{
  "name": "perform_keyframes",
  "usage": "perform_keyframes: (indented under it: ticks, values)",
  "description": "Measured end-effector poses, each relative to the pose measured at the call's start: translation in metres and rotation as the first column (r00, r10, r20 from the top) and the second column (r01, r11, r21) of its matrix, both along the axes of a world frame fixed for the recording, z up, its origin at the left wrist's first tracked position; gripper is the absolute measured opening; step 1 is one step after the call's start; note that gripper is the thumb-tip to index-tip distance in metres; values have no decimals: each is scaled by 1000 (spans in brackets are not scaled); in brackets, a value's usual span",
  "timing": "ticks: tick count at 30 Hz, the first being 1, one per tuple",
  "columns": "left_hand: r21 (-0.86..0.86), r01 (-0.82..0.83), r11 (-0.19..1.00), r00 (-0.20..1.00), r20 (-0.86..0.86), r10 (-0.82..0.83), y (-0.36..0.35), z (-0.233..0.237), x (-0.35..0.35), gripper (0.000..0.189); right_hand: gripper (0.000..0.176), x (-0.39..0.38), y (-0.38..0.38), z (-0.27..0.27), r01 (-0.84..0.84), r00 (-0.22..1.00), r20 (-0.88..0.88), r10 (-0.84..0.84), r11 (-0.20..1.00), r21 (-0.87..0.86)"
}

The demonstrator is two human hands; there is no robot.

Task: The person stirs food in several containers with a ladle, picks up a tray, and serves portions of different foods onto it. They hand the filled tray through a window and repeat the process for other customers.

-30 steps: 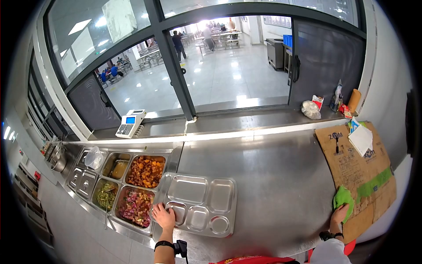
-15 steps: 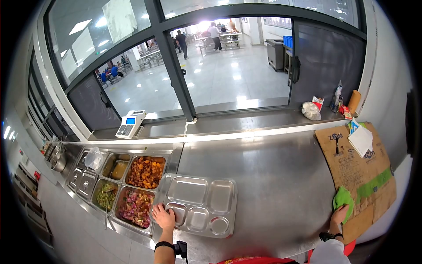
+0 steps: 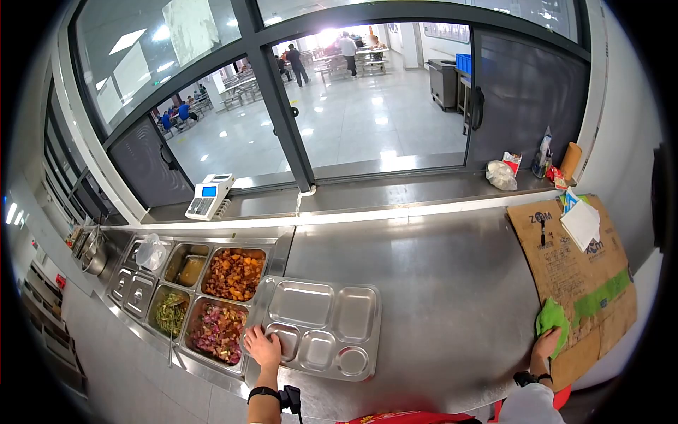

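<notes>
My left hand (image 3: 263, 347) lies with its fingers spread on the lower left edge of a steel compartment tray (image 3: 325, 332). That tray rests flat on the metal counter, right beside the food pans, and its compartments hold nothing. At the right end of the counter, my right hand (image 3: 546, 343) is closed on a green cloth (image 3: 551, 315), next to the left edge of a flattened cardboard sheet (image 3: 558, 283). My right fingertips are partly hidden by the hand and cloth.
Left of the tray sit pans of orange chunks (image 3: 234, 273), purple-red food (image 3: 215, 328), green vegetables (image 3: 169, 311) and brownish liquid (image 3: 189, 268). A card terminal (image 3: 208, 198) and a knotted plastic bag (image 3: 501, 174) stand on the window ledge. People sit and stand beyond the windows.
Both hands, the tray and the cloth stay where they were. Beyond the window, standing people have shifted slightly to the right.
</notes>
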State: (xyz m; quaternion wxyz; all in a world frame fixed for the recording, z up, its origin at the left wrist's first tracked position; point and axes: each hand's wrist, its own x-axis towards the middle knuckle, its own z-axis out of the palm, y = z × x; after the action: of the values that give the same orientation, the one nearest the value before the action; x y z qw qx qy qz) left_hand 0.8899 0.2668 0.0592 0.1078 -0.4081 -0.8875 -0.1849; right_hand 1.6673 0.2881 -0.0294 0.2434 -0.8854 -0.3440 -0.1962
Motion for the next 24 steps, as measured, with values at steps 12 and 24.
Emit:
perform_keyframes:
  ticks: [12,24]
  values:
    - [7,-1,1000,999,33,0,-1,6,4,48,22,0,1,-2,2,1000,28,-3,999,49]
    - [15,-3,1000,999,34,3,-1,-1,-1,47,21,-5,-1,7,-23,999,-23,23,1000,7]
